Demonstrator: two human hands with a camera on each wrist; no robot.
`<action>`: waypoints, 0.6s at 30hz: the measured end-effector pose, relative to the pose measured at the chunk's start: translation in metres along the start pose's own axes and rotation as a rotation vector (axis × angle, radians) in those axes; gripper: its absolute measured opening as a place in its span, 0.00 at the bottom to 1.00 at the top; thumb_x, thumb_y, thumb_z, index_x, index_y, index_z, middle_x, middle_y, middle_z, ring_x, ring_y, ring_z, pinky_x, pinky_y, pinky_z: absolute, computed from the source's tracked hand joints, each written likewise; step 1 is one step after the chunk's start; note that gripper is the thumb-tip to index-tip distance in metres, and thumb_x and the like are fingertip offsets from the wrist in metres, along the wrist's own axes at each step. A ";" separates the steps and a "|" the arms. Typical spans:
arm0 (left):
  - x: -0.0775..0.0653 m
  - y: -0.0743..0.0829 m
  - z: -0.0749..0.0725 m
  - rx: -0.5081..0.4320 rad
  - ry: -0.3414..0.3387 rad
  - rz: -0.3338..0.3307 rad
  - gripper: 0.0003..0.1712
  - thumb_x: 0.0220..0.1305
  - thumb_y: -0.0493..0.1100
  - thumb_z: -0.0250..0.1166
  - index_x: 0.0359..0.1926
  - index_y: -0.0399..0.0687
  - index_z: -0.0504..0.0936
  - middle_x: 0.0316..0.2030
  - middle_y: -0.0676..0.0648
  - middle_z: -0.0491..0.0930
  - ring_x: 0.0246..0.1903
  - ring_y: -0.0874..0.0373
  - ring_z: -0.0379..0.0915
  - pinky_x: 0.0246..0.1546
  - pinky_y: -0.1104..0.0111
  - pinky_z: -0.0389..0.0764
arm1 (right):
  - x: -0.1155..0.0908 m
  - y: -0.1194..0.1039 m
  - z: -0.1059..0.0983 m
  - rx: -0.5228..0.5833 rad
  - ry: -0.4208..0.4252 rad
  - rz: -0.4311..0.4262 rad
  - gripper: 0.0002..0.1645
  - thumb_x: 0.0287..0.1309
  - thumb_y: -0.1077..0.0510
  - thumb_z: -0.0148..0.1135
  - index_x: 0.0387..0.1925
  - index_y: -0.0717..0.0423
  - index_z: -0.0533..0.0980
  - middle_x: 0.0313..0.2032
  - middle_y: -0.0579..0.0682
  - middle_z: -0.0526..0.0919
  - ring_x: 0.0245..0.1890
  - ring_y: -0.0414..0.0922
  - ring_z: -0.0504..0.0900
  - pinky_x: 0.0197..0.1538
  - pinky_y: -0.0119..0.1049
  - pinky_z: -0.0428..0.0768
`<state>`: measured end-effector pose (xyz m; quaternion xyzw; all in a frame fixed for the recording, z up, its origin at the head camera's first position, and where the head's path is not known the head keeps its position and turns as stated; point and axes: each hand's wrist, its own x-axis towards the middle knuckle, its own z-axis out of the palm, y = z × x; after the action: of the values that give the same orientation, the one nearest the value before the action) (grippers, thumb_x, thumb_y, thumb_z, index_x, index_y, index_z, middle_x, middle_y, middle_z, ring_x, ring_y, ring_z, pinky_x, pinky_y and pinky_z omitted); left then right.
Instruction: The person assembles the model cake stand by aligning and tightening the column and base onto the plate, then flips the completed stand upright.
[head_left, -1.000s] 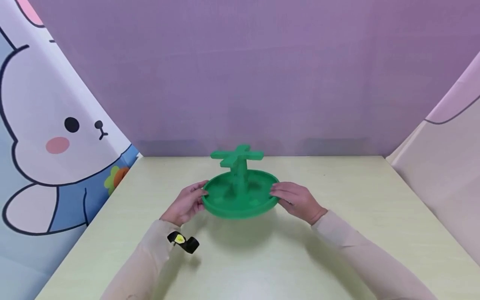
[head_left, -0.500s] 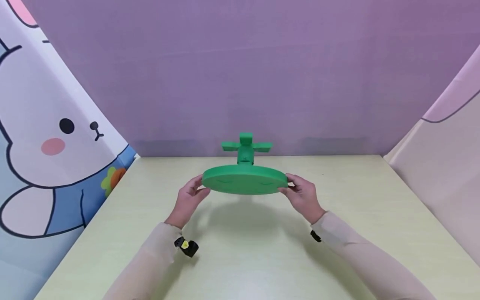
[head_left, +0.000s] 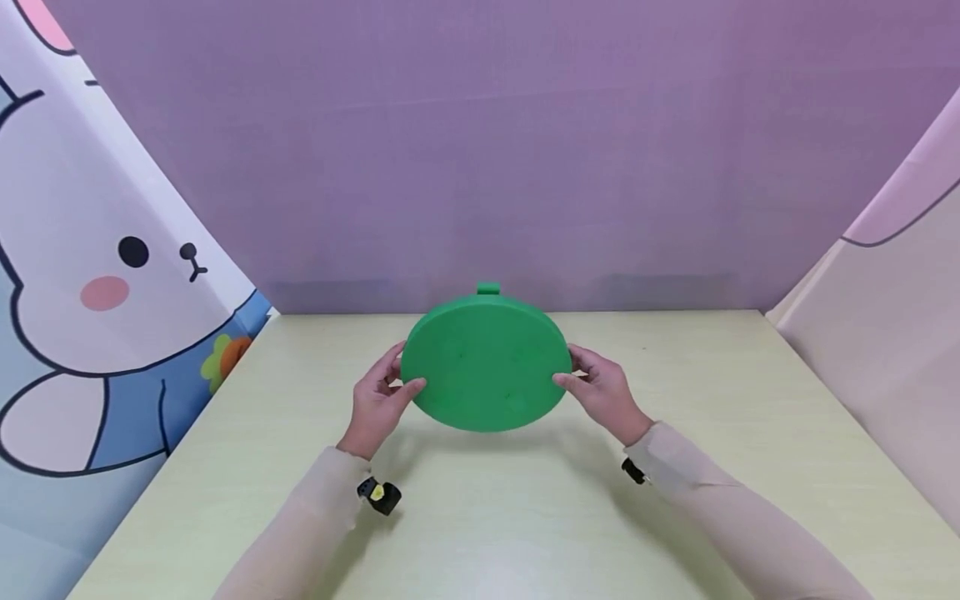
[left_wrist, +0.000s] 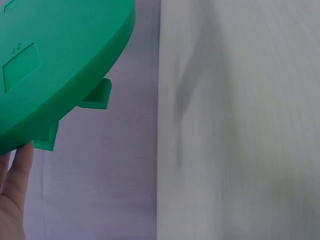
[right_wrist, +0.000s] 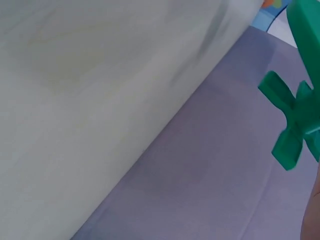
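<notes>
A green round tray is raised over the table, its flat underside facing the head camera. My left hand grips its left rim, thumb on the underside. On the opposite rim my right hand holds on the same way. The tray's post is hidden behind the disc, with one tip of its cross-shaped top showing above. In the left wrist view a shallow rectangular recess with a small marking shows on the tray's underside. The right wrist view shows several arms of the cross-shaped top.
The pale wood-look table bears the shadows of tray and arms. A purple cloth hangs along its far edge. At the left hangs a cloth with a rabbit print, and another pale cloth is at the right.
Both hands have turned the tray: its inside and post faced the head camera, then its edge, now its underside. The cross-shaped top has swung away behind the disc.
</notes>
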<state>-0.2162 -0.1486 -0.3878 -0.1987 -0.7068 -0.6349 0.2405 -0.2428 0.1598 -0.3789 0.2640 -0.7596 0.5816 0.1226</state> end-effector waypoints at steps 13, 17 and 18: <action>0.006 0.005 0.003 -0.014 0.079 -0.018 0.28 0.56 0.20 0.61 0.59 0.21 0.66 0.35 0.61 0.78 0.32 0.68 0.73 0.33 0.79 0.77 | 0.007 -0.010 -0.002 0.154 -0.013 0.089 0.35 0.61 0.74 0.56 0.68 0.73 0.57 0.37 0.58 0.79 0.33 0.35 0.79 0.36 0.28 0.81; 0.006 0.007 0.004 -0.040 0.119 -0.120 0.29 0.57 0.22 0.61 0.61 0.25 0.68 0.34 0.53 0.78 0.31 0.66 0.73 0.34 0.78 0.76 | 0.009 -0.011 -0.003 0.222 -0.029 0.125 0.36 0.62 0.72 0.55 0.70 0.67 0.55 0.36 0.50 0.78 0.33 0.37 0.79 0.36 0.31 0.83; 0.006 0.007 0.004 -0.047 0.127 -0.153 0.29 0.57 0.23 0.61 0.61 0.26 0.68 0.34 0.52 0.78 0.31 0.66 0.72 0.33 0.78 0.76 | 0.009 -0.011 -0.003 0.230 -0.032 0.135 0.36 0.63 0.71 0.55 0.70 0.66 0.56 0.35 0.50 0.78 0.33 0.37 0.79 0.36 0.32 0.83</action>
<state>-0.2173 -0.1436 -0.3786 -0.1092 -0.6882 -0.6790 0.2311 -0.2447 0.1582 -0.3641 0.2341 -0.7059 0.6673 0.0401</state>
